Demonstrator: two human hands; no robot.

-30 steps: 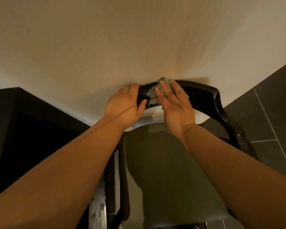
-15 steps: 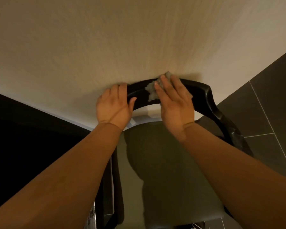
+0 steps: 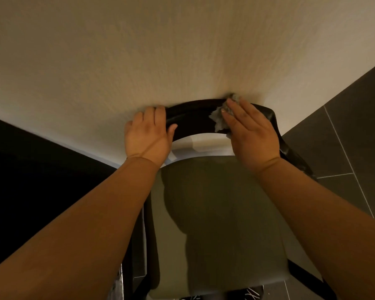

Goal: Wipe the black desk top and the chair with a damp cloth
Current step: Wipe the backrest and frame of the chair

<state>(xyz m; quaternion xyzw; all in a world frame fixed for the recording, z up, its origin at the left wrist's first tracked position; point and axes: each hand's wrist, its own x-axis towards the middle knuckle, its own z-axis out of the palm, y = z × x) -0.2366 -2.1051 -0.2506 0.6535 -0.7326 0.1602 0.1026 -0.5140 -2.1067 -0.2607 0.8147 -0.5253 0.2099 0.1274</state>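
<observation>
Grey cloth (image 3: 219, 120) lies pressed under the flat right hand (image 3: 253, 137) on the black chair back (image 3: 194, 116); the left hand (image 3: 146, 137) grips its other end.

The person's left hand (image 3: 146, 135) and right hand (image 3: 252, 135) are bare, with short, rounded fingers (image 3: 238, 114) and nails trimmed close. The left forearm (image 3: 85, 224) and right forearm (image 3: 325, 211) are bare too, broad and smooth, each with a plain crease across the wrist where it meets the hand.
</observation>
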